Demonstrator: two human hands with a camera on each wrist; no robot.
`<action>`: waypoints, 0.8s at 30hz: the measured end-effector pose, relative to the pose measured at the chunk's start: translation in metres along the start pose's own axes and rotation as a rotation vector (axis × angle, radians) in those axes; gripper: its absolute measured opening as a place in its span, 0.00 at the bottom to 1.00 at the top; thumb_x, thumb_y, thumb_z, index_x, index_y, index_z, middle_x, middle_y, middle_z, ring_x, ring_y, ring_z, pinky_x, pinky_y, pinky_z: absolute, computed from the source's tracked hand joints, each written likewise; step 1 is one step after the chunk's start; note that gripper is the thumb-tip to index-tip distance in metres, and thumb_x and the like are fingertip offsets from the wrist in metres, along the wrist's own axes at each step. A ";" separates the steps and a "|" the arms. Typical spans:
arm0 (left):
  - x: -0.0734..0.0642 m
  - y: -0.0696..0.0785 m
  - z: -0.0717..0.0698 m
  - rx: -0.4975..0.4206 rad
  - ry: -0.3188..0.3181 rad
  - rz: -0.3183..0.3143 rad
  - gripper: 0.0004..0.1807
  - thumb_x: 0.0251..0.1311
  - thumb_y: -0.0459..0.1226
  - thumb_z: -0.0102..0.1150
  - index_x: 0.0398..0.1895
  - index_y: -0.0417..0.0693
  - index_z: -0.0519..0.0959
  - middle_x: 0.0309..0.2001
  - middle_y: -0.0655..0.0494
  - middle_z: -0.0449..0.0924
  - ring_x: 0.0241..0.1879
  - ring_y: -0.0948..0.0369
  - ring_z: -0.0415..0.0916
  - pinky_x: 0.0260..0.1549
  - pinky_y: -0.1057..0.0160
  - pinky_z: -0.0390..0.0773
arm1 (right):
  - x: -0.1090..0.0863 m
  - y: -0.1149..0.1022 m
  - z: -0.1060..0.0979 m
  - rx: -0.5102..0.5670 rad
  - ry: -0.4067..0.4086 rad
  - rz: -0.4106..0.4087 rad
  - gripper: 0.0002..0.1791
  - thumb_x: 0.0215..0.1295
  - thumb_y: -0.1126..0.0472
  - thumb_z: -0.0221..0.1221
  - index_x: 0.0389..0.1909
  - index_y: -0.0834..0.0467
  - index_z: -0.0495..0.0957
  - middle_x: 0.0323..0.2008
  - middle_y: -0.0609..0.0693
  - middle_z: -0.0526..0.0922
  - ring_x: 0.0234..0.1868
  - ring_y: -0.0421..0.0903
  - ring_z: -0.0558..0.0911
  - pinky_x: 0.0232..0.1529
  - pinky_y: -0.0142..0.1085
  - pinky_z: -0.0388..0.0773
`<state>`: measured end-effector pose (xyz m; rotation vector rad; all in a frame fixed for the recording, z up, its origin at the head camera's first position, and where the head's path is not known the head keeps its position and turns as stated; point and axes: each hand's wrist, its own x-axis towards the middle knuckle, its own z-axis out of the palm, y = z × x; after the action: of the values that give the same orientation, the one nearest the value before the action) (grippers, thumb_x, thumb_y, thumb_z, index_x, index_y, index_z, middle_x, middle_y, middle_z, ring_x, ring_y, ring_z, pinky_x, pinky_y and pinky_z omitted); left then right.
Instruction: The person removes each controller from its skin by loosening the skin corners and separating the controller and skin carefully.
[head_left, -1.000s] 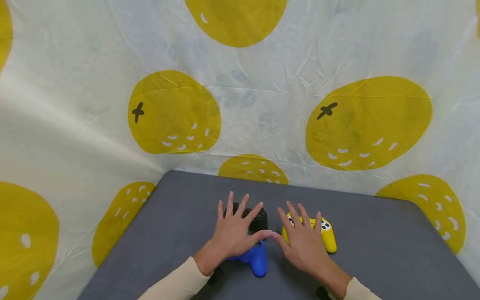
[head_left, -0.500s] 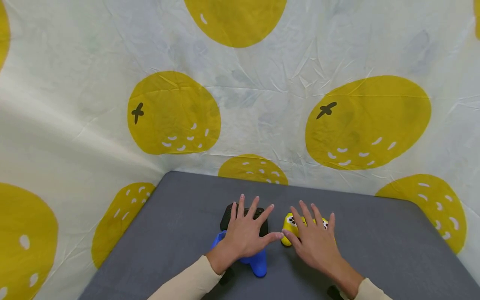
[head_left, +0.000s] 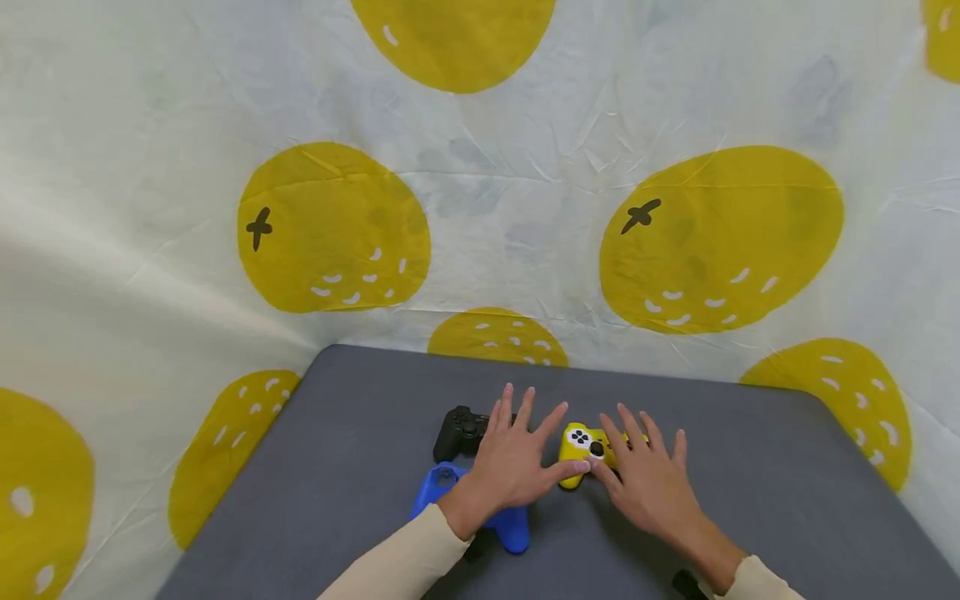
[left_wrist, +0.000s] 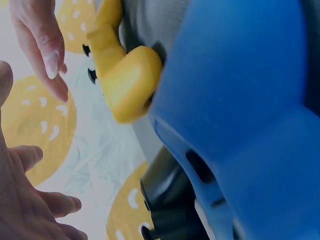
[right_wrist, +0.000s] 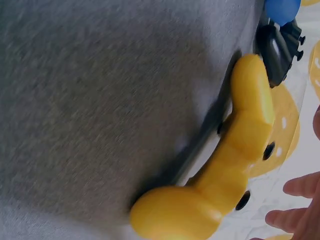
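Bench [head_left: 360, 467] in the lower half of the frame was plain grey, with a black gamepad [head_left: 452, 435] at lower centre, a blue gamepad [head_left: 513, 528] just below it and a yellow gamepad [head_left: 573, 454] off to their right. The left hand [head_left: 513, 462] hung over the black and blue ones and the right hand [head_left: 648, 483] over the yellow one's right side, both with fingers spread apart and thumb tips pretty much meeting, couldn't tell if they touched. White cloth [head_left: 517, 250] with yellow blobs filled the top.
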<state>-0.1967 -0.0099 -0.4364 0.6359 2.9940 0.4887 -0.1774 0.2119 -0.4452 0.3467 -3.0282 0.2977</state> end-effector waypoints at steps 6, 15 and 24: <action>0.014 0.011 0.007 -0.040 -0.034 -0.010 0.45 0.66 0.76 0.38 0.83 0.76 0.50 0.85 0.45 0.47 0.85 0.42 0.38 0.82 0.42 0.51 | 0.002 0.011 -0.001 0.013 -0.033 0.023 0.39 0.74 0.40 0.58 0.79 0.55 0.64 0.80 0.64 0.59 0.77 0.71 0.59 0.65 0.83 0.45; 0.033 0.019 0.021 -0.178 -0.112 -0.066 0.43 0.70 0.73 0.38 0.84 0.73 0.50 0.84 0.46 0.50 0.85 0.47 0.46 0.79 0.42 0.60 | 0.009 0.031 -0.001 0.056 -0.077 0.062 0.39 0.79 0.36 0.48 0.78 0.59 0.63 0.77 0.69 0.61 0.72 0.75 0.64 0.63 0.82 0.53; 0.046 0.024 0.030 -0.373 -0.053 -0.121 0.31 0.80 0.53 0.48 0.80 0.54 0.63 0.75 0.47 0.69 0.72 0.51 0.72 0.68 0.50 0.76 | 0.020 0.060 0.000 0.209 -0.126 0.057 0.35 0.84 0.47 0.47 0.74 0.72 0.62 0.71 0.79 0.65 0.66 0.81 0.69 0.59 0.75 0.69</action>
<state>-0.2263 0.0385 -0.4560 0.4258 2.7576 0.9695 -0.2111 0.2645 -0.4539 0.3034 -3.1410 0.6231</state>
